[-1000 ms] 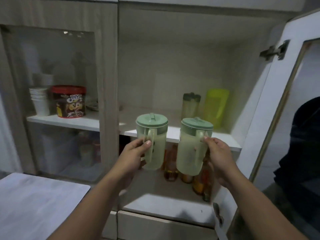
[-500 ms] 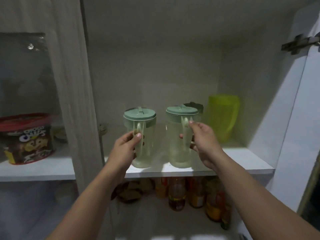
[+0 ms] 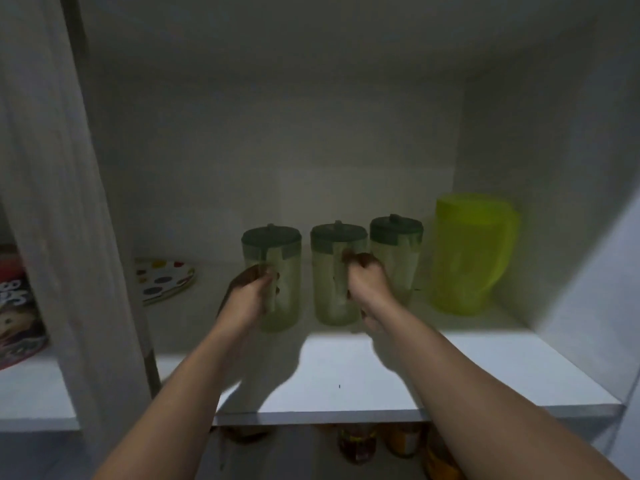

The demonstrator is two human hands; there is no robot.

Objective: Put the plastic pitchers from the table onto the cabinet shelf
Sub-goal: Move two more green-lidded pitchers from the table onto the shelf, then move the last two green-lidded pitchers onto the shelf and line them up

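Observation:
Two pale green plastic pitchers with darker green lids stand upright deep on the white cabinet shelf [image 3: 450,382]. My left hand [image 3: 251,299] is wrapped around the handle of the left pitcher [image 3: 285,275]. My right hand [image 3: 367,285] grips the handle of the right pitcher [image 3: 332,271]. A third matching lidded pitcher [image 3: 398,251] stands just behind and to the right of my right hand. Both held pitchers appear to rest on the shelf.
A bright yellow-green pitcher [image 3: 467,254] stands at the shelf's right end by the side wall. A polka-dot plate [image 3: 162,278] lies at the left. A wooden cabinet post [image 3: 62,202] bounds the left side. Bottles [image 3: 356,445] stand on the lower shelf.
Both hands have pushed the two pitchers from the shelf's front edge deeper toward the back wall. The camera has moved closer and higher, showing the third lidded pitcher.

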